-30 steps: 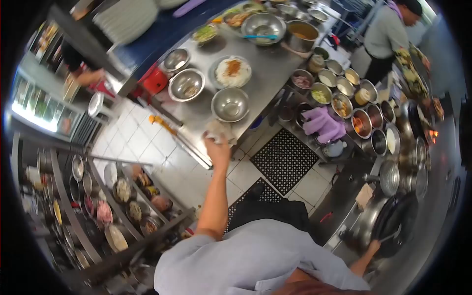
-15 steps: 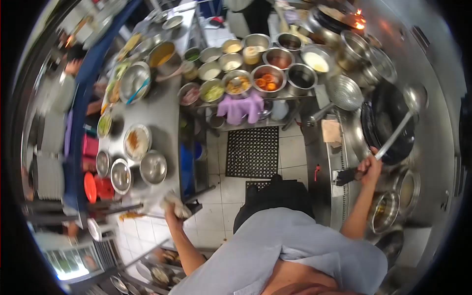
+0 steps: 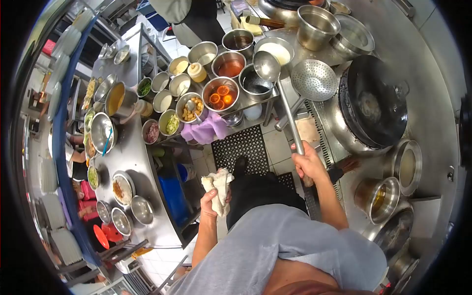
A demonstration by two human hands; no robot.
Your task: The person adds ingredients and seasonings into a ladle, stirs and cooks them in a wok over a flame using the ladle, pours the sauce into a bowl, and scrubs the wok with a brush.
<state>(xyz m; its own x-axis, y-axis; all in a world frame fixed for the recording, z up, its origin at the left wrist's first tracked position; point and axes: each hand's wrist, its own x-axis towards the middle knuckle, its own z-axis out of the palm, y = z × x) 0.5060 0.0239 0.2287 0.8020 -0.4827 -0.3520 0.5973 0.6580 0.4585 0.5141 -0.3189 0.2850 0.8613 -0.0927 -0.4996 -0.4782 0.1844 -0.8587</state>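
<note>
My right hand (image 3: 309, 163) grips the long handle of a metal ladle (image 3: 267, 66). The ladle's bowl hangs over the near edge of a pot of dark liquid (image 3: 254, 86); whether it touches the liquid I cannot tell. A crumpled whitish cloth (image 3: 219, 189) is bunched in my left hand (image 3: 208, 202), held in front of my body. To the right of the ladle sits a black wok (image 3: 376, 105) on the stove. A perforated strainer (image 3: 314, 78) lies between ladle and wok.
Pots of sauces and chopped ingredients crowd the ahead shelf, including orange slices in red liquid (image 3: 221, 98). A purple cloth (image 3: 204, 129) drapes its edge. Steel bowls (image 3: 142, 210) stand on the left counter (image 3: 140, 167). Another person (image 3: 194, 22) stands beyond. A pot of oil (image 3: 377, 199) sits at right.
My right hand has swung the ladle left, from over the wok to the pot of dark liquid. My left hand, with the cloth, has come from the left counter's end toward my body.
</note>
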